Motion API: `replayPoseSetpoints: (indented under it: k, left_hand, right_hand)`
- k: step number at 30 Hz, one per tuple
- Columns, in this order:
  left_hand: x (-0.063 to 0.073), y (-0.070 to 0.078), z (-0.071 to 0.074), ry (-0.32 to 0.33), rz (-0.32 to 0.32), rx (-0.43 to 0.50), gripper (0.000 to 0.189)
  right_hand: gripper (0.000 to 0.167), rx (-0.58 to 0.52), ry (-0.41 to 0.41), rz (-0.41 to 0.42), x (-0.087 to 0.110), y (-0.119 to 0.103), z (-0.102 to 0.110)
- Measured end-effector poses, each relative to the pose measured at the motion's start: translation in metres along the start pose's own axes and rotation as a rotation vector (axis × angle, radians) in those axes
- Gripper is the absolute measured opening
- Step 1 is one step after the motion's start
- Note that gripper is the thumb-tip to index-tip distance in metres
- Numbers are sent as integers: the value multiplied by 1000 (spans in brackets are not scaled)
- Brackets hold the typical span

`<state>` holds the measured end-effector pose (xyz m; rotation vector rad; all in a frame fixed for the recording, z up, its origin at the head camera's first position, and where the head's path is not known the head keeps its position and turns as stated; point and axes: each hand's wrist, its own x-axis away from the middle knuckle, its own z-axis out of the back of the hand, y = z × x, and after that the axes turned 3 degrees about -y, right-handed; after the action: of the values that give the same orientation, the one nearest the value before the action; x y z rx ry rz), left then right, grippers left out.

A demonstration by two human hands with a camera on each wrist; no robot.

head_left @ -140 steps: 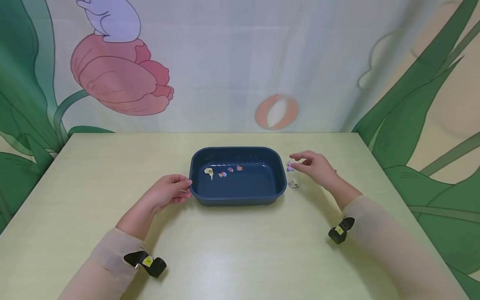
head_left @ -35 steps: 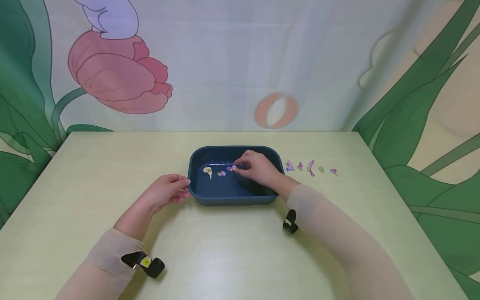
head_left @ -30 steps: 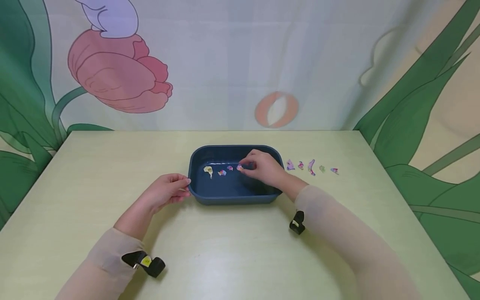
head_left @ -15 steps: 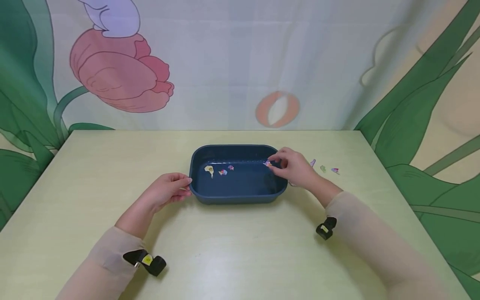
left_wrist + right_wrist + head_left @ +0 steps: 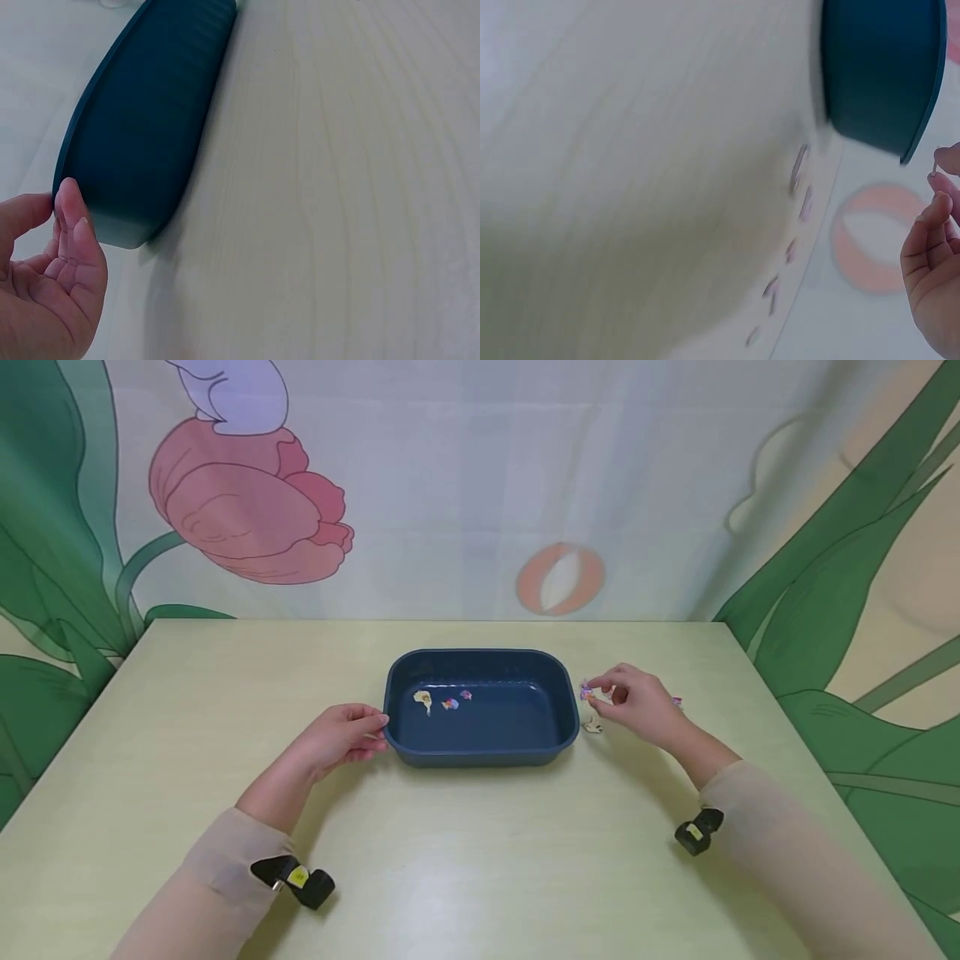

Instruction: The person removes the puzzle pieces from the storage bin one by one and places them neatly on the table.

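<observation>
A dark blue rectangular tray (image 5: 482, 758) sits on the table. My left hand (image 5: 347, 739) grips its left rim between thumb and fingers, seen closer in the left wrist view. Just past the right rim, my right hand (image 5: 633, 700) pinches a small flat colourful piece (image 5: 935, 161) between thumb and fingertip. That piece appears edge-on in the right wrist view. Three pieces lie inside the tray: a cream one (image 5: 423, 700), a multicoloured one (image 5: 450, 703) and a small purple-pink one (image 5: 467, 695). Beneath the right hand, a row of loose pieces is partly hidden.
Beside the tray's right end lies a pale yellowish piece (image 5: 592, 725). In the right wrist view, several small pieces (image 5: 790, 250) lie in a line near the table's far edge. Behind the table (image 5: 480, 860) hangs a printed curtain (image 5: 420, 485).
My right hand has picked a piece out of the tray and carried it rightward, past the right rim. The left hand stays on the left rim, and the tray has not visibly moved.
</observation>
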<state>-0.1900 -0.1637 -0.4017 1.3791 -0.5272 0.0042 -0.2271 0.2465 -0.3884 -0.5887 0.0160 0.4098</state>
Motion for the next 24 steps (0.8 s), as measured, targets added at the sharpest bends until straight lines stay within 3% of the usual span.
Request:
replayPoseSetpoints:
  k: [11, 19, 24]
  left_hand:
    - [-3, -2, -1, 8, -4, 11, 28]
    - [-2, -2, 0, 2, -3, -2, 31]
    - [-3, -2, 0, -2, -8, 0, 30]
  right_hand:
    - [25, -8, -55, -171, 10, 37, 4]
    - [27, -15, -184, -307, 11, 56, 1]
    - [29, 0, -251, -349, 11, 59, -4]
